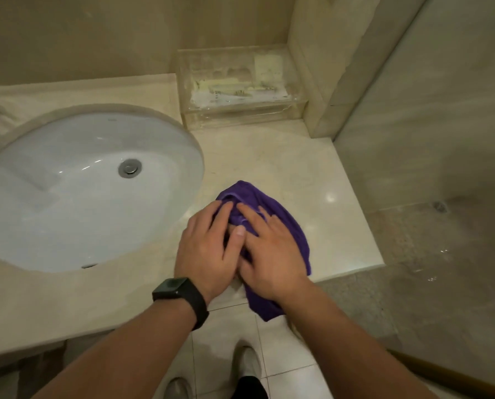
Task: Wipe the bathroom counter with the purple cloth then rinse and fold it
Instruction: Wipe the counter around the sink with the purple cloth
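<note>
Purple cloth [269,203] lies bunched at the front edge of the desk [298,156], right of the sink [67,197], with one end hanging over. The left hand [209,246] and right hand [272,254] press it with flat, nearly straight fingers and grip nothing, probably to bear down for wiping.

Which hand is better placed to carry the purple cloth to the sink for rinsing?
Probably the left hand: it rests on the crumpled purple cloth on the side nearer the white oval sink.
</note>
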{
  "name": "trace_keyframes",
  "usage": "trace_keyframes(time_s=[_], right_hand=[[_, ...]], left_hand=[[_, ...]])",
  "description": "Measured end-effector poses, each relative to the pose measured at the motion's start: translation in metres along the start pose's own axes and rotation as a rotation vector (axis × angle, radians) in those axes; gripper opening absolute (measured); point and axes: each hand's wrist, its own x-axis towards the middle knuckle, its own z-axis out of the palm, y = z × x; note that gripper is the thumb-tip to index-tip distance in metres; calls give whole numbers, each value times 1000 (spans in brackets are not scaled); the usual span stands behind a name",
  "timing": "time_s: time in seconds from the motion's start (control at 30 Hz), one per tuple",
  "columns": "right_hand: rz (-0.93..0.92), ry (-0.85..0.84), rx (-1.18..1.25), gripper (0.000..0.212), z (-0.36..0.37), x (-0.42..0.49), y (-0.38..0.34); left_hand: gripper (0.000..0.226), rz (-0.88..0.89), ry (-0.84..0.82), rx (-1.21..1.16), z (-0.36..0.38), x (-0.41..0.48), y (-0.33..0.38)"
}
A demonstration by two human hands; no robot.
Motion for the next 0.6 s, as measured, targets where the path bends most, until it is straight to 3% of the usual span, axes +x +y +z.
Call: trace_keyframes(time_s=[0.1,0.2,0.37,0.47,0.6], right_hand=[[94,140,13,48,-16,-13,57],[314,255,40,46,-37,-24,107],[551,311,64,47,-30,-23,99],[503,326,23,47,-11,-21,56],[358,250,-21,48,23,-17,-21]], left_hand=[[63,59,-53,59,2,7,8],[60,-41,-77,208,-16,-2,-22],[48,21,-140,388,-39,-29,-62],[44,17,-87,372,-38,-34,-67],[49,-162,20,353,-45,-45,-91]])
